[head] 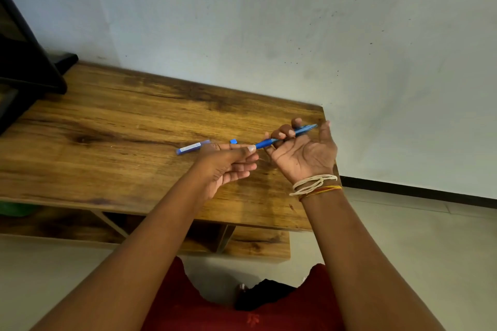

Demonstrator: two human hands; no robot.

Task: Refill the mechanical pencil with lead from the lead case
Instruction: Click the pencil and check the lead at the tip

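Note:
My right hand (304,153) holds a blue mechanical pencil (301,133) palm up, its fingers curled over the barrel. The pencil slants from lower left to upper right above the wooden table (121,121). My left hand (228,162) pinches at the pencil's lower left end with thumb and forefinger; whatever lies between those fingertips is too thin to make out. The blue lead case (191,147) lies flat on the table just left of my left hand. A small blue cap (233,141) rests on the table behind my left fingers.
A dark object (29,62) stands on the table's far left corner. The white wall (295,21) runs close behind the table. The table's right edge ends near my right wrist, with tiled floor (416,236) beyond. A lower shelf (255,243) sits under the tabletop.

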